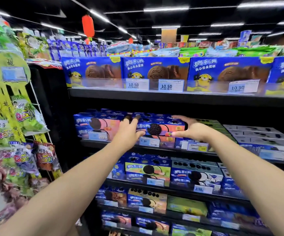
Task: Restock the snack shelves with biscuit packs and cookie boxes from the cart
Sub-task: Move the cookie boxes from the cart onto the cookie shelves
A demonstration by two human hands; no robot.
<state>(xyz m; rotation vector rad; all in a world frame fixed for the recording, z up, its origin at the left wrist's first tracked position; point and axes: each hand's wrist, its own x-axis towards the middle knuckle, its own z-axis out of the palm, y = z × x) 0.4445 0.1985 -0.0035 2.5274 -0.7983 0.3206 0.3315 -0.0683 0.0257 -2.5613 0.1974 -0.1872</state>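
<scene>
Shelf [90, 142] bears blue-pink cookie box [160, 128] gripped by left hand [129, 133], right hand [191, 131].

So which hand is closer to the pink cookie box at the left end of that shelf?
Left. The left hand grips the middle box right beside the left-end pink box; the right hand holds that middle box's far end.

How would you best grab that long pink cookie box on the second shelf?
By its two short ends, coming straight in from the front. The pink cookie box lies lengthwise along the shelf edge with other boxes beside it, so only front and top are free. The left hand and right hand grip it this way, fingers over the top, thumbs on the front.
</scene>
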